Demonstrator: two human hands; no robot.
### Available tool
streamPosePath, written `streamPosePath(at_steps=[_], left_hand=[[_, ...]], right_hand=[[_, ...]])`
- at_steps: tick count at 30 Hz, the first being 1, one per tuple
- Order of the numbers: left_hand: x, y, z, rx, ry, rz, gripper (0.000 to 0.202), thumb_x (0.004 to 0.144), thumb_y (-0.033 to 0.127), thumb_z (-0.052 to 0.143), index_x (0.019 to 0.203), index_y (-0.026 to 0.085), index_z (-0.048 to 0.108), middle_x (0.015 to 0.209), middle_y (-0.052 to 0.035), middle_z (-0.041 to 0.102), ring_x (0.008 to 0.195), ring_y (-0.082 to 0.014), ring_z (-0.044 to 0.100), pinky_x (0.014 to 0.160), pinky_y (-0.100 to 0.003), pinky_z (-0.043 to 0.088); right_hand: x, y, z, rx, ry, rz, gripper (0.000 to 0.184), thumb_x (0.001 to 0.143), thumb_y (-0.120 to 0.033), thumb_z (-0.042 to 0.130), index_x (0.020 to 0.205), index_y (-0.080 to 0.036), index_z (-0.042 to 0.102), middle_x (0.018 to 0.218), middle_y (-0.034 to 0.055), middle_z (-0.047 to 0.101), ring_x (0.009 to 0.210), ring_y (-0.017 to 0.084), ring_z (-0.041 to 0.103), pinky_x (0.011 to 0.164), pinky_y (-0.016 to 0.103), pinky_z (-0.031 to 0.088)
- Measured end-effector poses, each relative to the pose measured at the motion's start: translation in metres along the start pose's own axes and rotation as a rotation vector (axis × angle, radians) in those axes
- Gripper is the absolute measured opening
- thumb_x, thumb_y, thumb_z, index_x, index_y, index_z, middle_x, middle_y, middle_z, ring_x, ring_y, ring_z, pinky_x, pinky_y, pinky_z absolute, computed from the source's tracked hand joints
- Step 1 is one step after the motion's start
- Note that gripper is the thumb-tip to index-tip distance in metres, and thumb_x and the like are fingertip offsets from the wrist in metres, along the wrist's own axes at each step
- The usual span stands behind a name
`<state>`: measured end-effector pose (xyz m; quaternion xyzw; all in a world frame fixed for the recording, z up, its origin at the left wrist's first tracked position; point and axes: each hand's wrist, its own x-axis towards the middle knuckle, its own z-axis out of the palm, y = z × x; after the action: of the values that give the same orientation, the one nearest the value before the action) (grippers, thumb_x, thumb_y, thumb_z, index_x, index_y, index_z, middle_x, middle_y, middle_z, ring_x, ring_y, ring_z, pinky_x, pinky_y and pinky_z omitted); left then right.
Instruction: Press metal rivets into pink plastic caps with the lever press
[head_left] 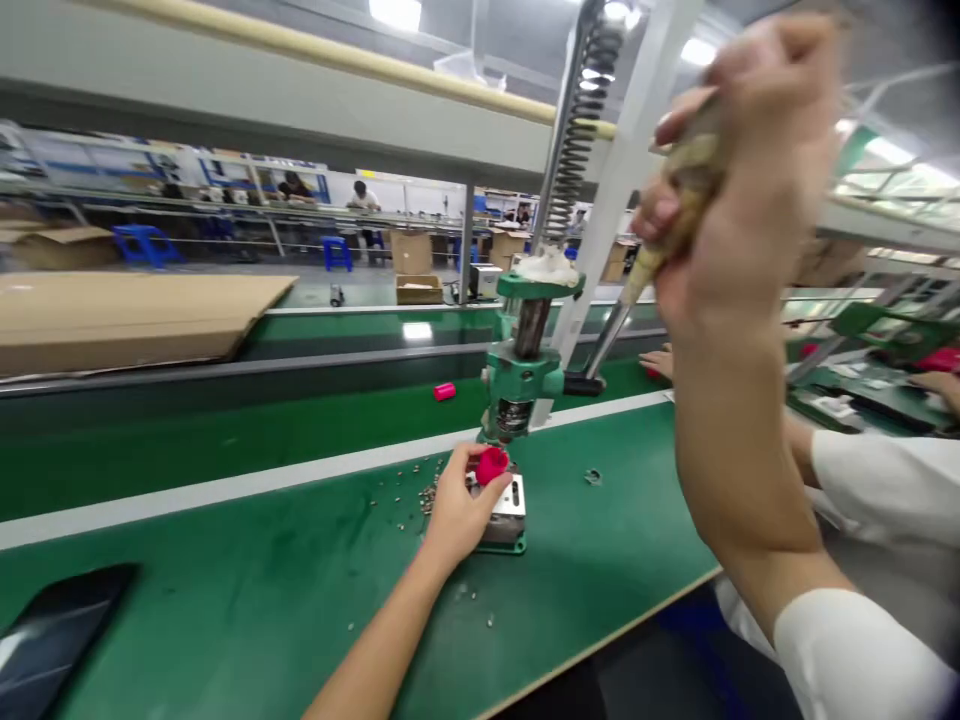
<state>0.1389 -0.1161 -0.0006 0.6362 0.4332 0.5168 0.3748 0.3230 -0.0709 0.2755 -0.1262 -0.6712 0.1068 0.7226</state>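
Noted: the left hand [459,515] was partly closed, its fingers curled around a red cap [492,465]. The cap was held against the steel base plate [510,522] of a green press [521,375], directly below the press head. The right hand [720,190] was raised well above and to the right of the left hand, tightly closed on the wrapped grip [694,170] of a lever. The lever's steel shaft [611,340] was seen running down toward the press. A coil spring [577,130] was mounted above the press head, in line with the left hand.

Small metal bits [427,497] were scattered on the green bench [225,530] just beside the left hand. A second red piece [444,391] was lying on a green belt beyond that hand. A phone [52,640] was lying on the bench, well to the left of the left hand. Beyond the right forearm, a co-worker's hand [656,362] and white sleeve [885,490] were seen near the bench edge.
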Motion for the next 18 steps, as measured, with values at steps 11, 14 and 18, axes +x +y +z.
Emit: streamPosePath(at_steps=[11,14,18], left_hand=[[0.091,-0.069,-0.157,1.027,0.019,-0.265,0.044,0.100,0.047,0.050,0.131,0.020,0.063,0.119,-0.0139,0.075,0.107,-0.0318,0.070,0.091,-0.039,0.050],[0.125,-0.063,-0.170,1.156,-0.027,-0.303,0.052,0.089,0.060,0.060,0.109,0.013,0.073,0.108,-0.0223,0.074,0.103,-0.0407,0.070,0.090,-0.045,0.048],[0.163,-0.049,-0.132,1.230,-0.046,-0.102,0.049,0.090,0.049,0.062,0.123,0.013,0.067,0.134,-0.0257,0.063,0.126,-0.0428,0.058,0.103,-0.049,0.043]], right_hand=[[0.026,0.064,0.007,0.120,0.171,0.186,0.022,0.089,-0.040,0.070,0.095,-0.025,0.054,0.080,0.0002,0.056,0.045,0.008,0.030,0.040,0.025,0.016],[0.029,0.065,0.009,0.085,0.183,0.178,0.023,0.088,-0.041,0.068,0.095,-0.025,0.053,0.077,-0.0001,0.056,0.044,0.008,0.030,0.039,0.026,0.019],[0.037,0.078,0.011,0.065,0.221,0.164,0.035,0.079,-0.056,0.067,0.093,-0.028,0.052,0.071,-0.0010,0.054,0.041,0.009,0.028,0.036,0.028,0.020]])
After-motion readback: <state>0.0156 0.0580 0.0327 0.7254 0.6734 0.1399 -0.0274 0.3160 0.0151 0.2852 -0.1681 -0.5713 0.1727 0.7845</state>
